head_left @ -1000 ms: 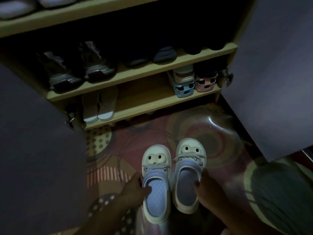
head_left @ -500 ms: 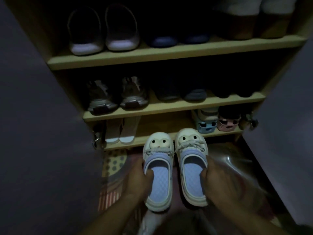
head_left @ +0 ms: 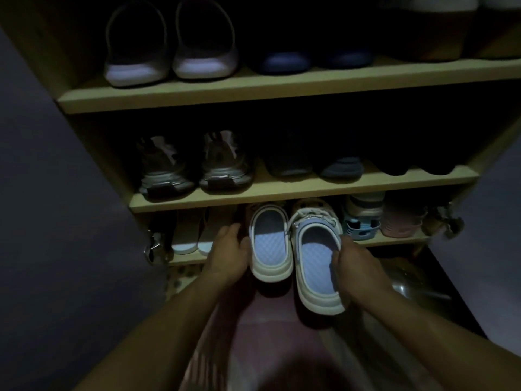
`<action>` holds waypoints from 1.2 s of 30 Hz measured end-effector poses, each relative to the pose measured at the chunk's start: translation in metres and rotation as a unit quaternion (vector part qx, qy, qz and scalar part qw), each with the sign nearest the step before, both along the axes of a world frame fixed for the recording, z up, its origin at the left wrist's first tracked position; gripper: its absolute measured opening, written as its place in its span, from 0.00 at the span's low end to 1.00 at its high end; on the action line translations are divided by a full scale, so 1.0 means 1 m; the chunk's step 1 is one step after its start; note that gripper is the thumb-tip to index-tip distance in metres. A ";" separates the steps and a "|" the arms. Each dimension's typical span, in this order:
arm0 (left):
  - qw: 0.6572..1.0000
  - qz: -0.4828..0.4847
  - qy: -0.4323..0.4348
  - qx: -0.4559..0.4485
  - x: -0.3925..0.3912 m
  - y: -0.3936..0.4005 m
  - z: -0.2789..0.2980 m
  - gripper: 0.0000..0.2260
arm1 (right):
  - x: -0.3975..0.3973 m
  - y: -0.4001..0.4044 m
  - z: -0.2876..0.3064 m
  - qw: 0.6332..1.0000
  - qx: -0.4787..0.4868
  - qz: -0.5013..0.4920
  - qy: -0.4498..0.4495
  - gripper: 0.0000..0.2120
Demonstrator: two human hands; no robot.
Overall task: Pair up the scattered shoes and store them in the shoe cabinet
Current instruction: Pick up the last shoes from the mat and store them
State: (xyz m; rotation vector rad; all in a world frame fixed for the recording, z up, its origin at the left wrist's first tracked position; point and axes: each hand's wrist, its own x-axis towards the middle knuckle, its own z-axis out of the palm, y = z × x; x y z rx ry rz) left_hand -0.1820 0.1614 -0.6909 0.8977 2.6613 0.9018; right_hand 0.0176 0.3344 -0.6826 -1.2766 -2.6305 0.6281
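Two white clogs with pale blue insoles point into the bottom shelf of the open shoe cabinet. The left clog is further in, its toe hidden under the shelf above. My left hand grips its left side. The right clog sticks out more, heel over the floor. My right hand holds its right rim with fingers inside the opening.
White slippers lie at the shelf's left, stacked blue and pink shoe holders at its right. Grey sneakers and dark shoes fill the middle shelf, white slides the upper. Cabinet doors stand open on both sides. A patterned mat covers the floor.
Both hands lifted the clogs off the mat and pushed them forward, toes first, into the bottom shelf. The eye decorations on the toes are now hidden under the shelf above.
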 end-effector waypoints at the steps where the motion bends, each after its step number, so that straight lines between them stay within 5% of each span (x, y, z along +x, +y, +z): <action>1: 0.996 -0.022 0.076 -0.043 -0.007 -0.011 -0.005 0.19 | -0.001 0.001 -0.002 1.000 0.002 -0.005 -0.005 0.14; 3: 0.972 -0.049 0.164 -0.158 -0.030 -0.033 -0.012 0.18 | -0.005 0.003 -0.007 1.000 0.005 -0.018 -0.012 0.13; 6: 0.947 -0.077 0.122 -0.288 -0.051 -0.051 -0.017 0.25 | -0.009 0.008 -0.010 0.999 0.012 -0.033 -0.006 0.12; 15: 0.920 -0.108 0.089 -0.367 -0.050 -0.050 -0.008 0.33 | -0.019 0.028 -0.006 0.998 -0.002 -0.063 -0.017 0.11; 23: 0.969 -0.095 -0.001 -0.229 -0.041 -0.052 -0.013 0.31 | -0.009 0.011 -0.013 0.981 -0.063 -0.137 0.125 0.25; 26: 0.974 -0.052 0.117 -0.184 -0.010 -0.053 -0.019 0.31 | 0.010 -0.013 -0.022 0.980 -0.047 -0.084 0.175 0.31; 29: 0.974 -0.096 0.199 -0.048 0.028 -0.037 -0.018 0.26 | 0.025 -0.036 -0.040 0.992 0.014 0.003 0.122 0.33; 32: 0.926 -0.216 0.279 -0.134 0.046 -0.015 -0.024 0.27 | 0.024 -0.039 -0.055 0.996 0.059 0.049 0.036 0.26; 36: 0.909 -0.174 0.302 -0.229 0.035 0.005 -0.019 0.22 | 0.009 -0.039 -0.046 0.993 0.095 0.051 0.052 0.08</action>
